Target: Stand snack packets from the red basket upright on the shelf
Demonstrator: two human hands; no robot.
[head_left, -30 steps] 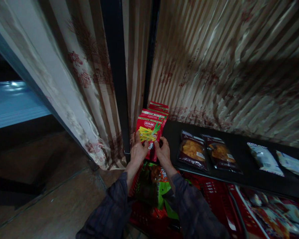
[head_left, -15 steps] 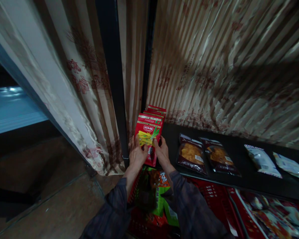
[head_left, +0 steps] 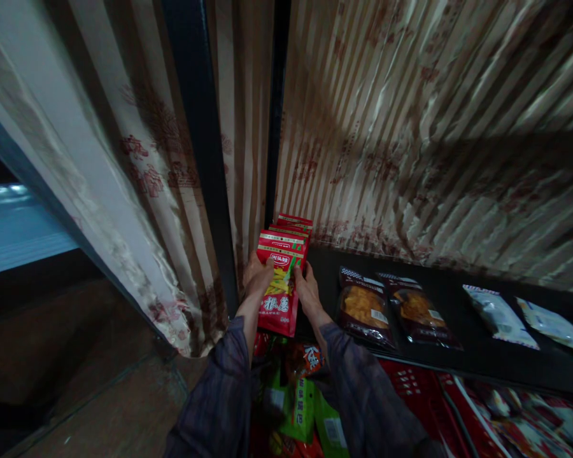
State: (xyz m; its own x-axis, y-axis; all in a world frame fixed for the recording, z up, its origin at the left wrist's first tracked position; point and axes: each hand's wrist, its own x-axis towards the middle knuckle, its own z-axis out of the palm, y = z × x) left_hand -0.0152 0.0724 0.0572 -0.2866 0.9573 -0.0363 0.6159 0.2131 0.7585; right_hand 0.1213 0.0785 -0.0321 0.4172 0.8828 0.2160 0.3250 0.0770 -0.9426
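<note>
Red in colour: found the front packet (head_left: pixel 281 296) at the left end of the black shelf (head_left: pixel 442 294), tilted, printed face toward the camera, with yellow strips below a white-outlined logo and large pale lettering lower down. Logged further red packets (head_left: pixel 295 222) just behind, overlapping, with top edges stepped upward (could not count them reliably, being hidden below the tops).

Saw the left hand (head_left: pixel 258 278) grasping the front packet by its left side, with thumb laid over the printed face and fingers mostly hidden. Saw the right hand (head_left: pixel 308 291) grasping the same packet by its right side, with thumb at the front margin. Could not tell whether the grip took in the rear packets too. Noted dark, faintly striped sleeves (head_left: pixel 363 388) on both forearms.

Rightward on the shelf, recorded two maroon packs (head_left: pixel 364 308) side by side, showing orange-brown contents (pale label on each); farther along, two whitish packets (head_left: pixel 501 316). Below the shelf, observed green bags (head_left: pixel 303 410) and an orange-labelled packet (head_left: pixel 310 360) between the forearms, then red basketwork (head_left: pixel 416 402).

Behind, noted a pleated beige curtain (head_left: pixel 391 127) with reddish printed figures; near the packets, two dark uprights (head_left: pixel 204 140). At lower left, saw dim brown floor tiles (head_left: pixel 109 407).
</note>
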